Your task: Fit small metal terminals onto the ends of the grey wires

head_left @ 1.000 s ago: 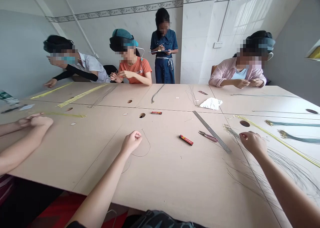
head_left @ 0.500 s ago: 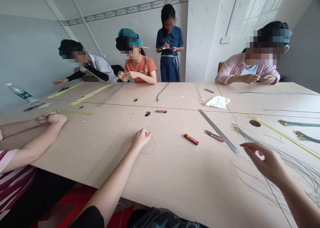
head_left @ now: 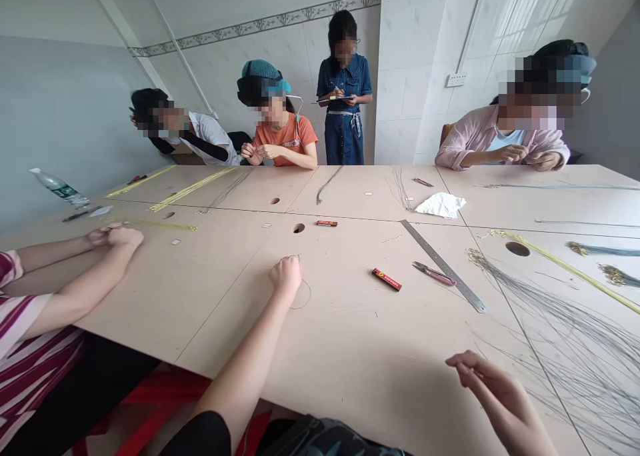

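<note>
My left hand [head_left: 287, 277] is closed above the middle of the table, its fingers curled round a thin dark cord [head_left: 309, 297]. A loop of that cord hangs out beside the hand and lies over the tabletop. Nearer the front edge on the right, my right hand [head_left: 487, 383] has thumb and forefinger drawn together; anything between them is too fine to make out. To its right spreads a bundle of thin grey cords [head_left: 545, 316] with brass-coloured ends. Between my hands lie a red and black battery-like stick [head_left: 387, 279] and small thread snips [head_left: 434, 273].
A steel ruler [head_left: 443, 266] lies slanted beyond the snips. Yellow cords [head_left: 565, 263], a crumpled white tissue [head_left: 441, 205] and a cable hole [head_left: 517, 249] are farther right. A co-worker's forearms [head_left: 85, 276] rest at my left. Several people are around the table [head_left: 225, 263].
My right hand has moved left and toward the table's front edge, away from the grey cords. My left hand has turned slightly, still closed on its cord. The camera view has shifted a little.
</note>
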Demonstrator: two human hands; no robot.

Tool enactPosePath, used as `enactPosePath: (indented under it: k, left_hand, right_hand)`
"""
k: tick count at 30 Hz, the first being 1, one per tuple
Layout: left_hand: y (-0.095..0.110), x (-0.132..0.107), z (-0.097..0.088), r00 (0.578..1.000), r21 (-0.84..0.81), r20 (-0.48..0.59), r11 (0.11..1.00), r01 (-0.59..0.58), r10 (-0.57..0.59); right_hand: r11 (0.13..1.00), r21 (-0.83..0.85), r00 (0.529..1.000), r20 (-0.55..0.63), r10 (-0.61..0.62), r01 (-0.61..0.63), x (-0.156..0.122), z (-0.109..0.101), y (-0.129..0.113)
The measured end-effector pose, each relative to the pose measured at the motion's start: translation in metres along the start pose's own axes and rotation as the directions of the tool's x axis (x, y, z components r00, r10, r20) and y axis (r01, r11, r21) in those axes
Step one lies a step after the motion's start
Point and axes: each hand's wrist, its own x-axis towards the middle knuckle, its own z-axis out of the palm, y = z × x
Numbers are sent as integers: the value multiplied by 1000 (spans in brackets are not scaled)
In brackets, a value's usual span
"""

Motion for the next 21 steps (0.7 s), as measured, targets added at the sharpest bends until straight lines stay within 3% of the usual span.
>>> enactPosePath:
  k: [5, 9, 12, 16, 18, 21]
  left_hand:
    - [-12, 4, 4, 999, 37, -30, 999, -38, 40]
    - [-19, 5, 7, 996, 30, -51, 997, -72, 73]
    - [-18, 6, 1, 986, 1, -115, 993, -119, 118]
    - [-9, 3, -15, 949, -98, -190, 956, -275, 253]
    - [-2, -1, -23, 913, -181, -219, 905, -384, 344]
    - [14, -7, -29, 828, -323, -296, 765, -557, 477]
  right_hand:
    - [965, 148, 976, 31, 216, -218, -10, 11, 16]
    - [916, 312, 963, -8, 270, -254, -6, 10, 12]
    - [889, 394, 967, -1, 256, -235, -2, 10, 5]
    - [913, 356, 980, 77, 181, -197, 8, 11, -3]
    - [939, 298, 982, 135, 135, -170, 19, 9, -11]
    - [982, 176, 978, 204, 34, -70, 47, 7, -29]
